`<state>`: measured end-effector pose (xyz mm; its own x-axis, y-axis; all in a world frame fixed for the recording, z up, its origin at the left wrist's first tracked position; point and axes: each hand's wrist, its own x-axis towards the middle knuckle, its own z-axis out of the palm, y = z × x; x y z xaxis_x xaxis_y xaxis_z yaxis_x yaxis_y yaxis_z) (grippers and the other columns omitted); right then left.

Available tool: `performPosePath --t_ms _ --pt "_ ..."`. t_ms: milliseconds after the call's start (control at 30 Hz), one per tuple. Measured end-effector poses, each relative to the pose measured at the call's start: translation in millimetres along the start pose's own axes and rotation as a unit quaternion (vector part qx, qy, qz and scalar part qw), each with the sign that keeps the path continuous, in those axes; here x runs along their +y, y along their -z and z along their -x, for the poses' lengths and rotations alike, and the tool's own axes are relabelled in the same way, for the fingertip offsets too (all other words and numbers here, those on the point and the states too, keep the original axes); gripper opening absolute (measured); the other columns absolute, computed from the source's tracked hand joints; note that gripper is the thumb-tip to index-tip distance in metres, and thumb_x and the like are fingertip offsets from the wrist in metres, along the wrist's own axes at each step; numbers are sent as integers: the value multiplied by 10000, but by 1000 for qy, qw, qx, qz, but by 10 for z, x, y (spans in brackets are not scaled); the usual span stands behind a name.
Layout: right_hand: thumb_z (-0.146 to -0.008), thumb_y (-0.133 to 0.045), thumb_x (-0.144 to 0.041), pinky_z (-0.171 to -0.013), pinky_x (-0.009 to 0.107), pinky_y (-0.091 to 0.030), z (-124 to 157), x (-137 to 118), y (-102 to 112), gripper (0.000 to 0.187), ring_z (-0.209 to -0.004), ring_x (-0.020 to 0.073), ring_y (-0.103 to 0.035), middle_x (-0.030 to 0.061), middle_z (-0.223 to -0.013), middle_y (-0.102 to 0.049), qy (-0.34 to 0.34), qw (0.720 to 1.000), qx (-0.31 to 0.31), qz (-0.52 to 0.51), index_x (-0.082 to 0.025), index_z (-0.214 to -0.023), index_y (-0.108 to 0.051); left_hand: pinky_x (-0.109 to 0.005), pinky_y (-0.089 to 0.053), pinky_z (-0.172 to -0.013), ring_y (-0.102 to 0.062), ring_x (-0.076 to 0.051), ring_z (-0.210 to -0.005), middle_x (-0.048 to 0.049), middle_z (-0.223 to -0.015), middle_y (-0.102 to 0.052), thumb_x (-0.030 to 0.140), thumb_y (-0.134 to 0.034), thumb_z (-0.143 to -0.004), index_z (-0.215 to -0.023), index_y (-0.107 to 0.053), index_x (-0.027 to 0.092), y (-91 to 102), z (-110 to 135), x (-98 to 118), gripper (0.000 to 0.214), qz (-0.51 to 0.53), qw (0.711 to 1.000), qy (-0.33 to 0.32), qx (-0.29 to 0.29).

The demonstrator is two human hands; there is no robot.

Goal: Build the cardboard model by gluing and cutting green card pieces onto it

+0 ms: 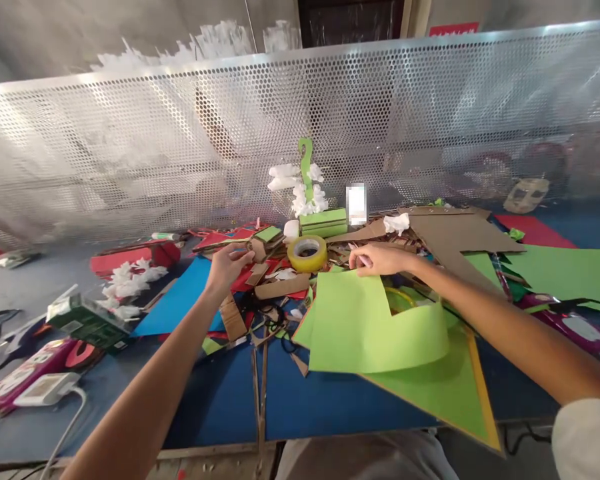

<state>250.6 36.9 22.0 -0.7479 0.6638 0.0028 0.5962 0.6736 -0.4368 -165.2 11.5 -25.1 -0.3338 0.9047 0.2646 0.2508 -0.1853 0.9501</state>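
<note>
Hands at work over a cluttered blue surface [325, 410]. Left hand [225, 268]: fingers partly curled, their tips at a small cardboard block [264, 247]; whether they grip it cannot be told. Right hand [377, 259]: fingers drawn together at the far edge of a cut green sheet [347, 327]; what, if anything, is pinched between them cannot be made out. The sheet lies before the right hand, its near right part curling upward, and overlaps a larger green panel [450, 390] with a yellow-orange edge. Between the hands, slightly farther off, lies a roll of yellow tape [307, 265]; beyond it, a green block [324, 223]. Left of centre: a blue sheet [180, 300], partly behind the left forearm, and white paper tufts [130, 287] beside a red cylinder [135, 259]. Far left, near: a dark green box [87, 321], tilted. Far right: a large brown cardboard sheet [455, 233]. Rear: a perforated metal screen [180, 147].
</note>
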Motion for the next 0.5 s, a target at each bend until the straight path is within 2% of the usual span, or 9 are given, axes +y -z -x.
performPosePath --t_ms 133,200,267,333,400,467,500 --pt "-886 -694 -194 -606 245 -303 37 -171 68 112 -595 128 -511 -48 -678 -551 11 999 -6 34 -199 -998 -706 -305 -508 -624 -677 -216 -670 -24 -773 -731 470 -870 -583 -869 -520 251 112 -21 32 502 -50 998 8 24" --pt "-904 -701 -205 -603 246 -300 60 -198 100 84 -604 136 -534 -40 -678 -581 17 999 -3 41 -216 -987 -702 -288 -452 -586 -637 -209 -651 -10 -772 -695 429 -824 -646 -853 -530 259 112 42 162 397 -171 982 -44 60" --pt "-907 -697 -172 -609 246 -314 88 -201 115 108 -630 144 -573 -21 -722 -631 16 999 -4 44 -222 -1002 -703 -293 -414 -588 -601 -207 -649 -7 -785 -679 402 -756 -755 -871 -578 271 24 186 334 249 -299 945 -119 63" --pt "-910 -685 -129 -612 248 -335 123 -209 116 145 -676 157 -621 8 -805 -687 24 999 -17 36 -233 -1007 -713 -301 -412 -585 -588 -201 -613 4 -756 -677 397 -696 -850 -919 -622 290 -154 398 479 147 -330 929 -160 -40" --pt "-927 -669 -117 -626 254 -371 155 -243 108 172 -696 167 -642 28 -872 -719 36 999 -12 11 -245 -1031 -714 -298 -424 -573 -599 -193 -599 14 -755 -683 397 -645 -923 -1025 -659 320 -367 630 543 129 -299 924 -183 -152" --pt "-964 -651 -145 -635 255 -401 175 -294 97 153 -719 171 -663 38 -908 -730 38 999 2 -26 -258 -1045 -715 -297 -456 -568 -608 -189 -589 23 -748 -685 363 -620 -956 -1250 -630 353 -539 828 518 294 -254 916 -192 -244" --pt "-975 -661 -174 -633 255 -405 177 -316 92 129 -714 170 -663 32 -898 -731 37 999 0 -36 -267 -1044 -719 -303 -495 -601 -643 -192 -639 8 -835 -723 350 -625 -962 -1339 -590 369 -593 901 483 380 -235 914 -193 -268"
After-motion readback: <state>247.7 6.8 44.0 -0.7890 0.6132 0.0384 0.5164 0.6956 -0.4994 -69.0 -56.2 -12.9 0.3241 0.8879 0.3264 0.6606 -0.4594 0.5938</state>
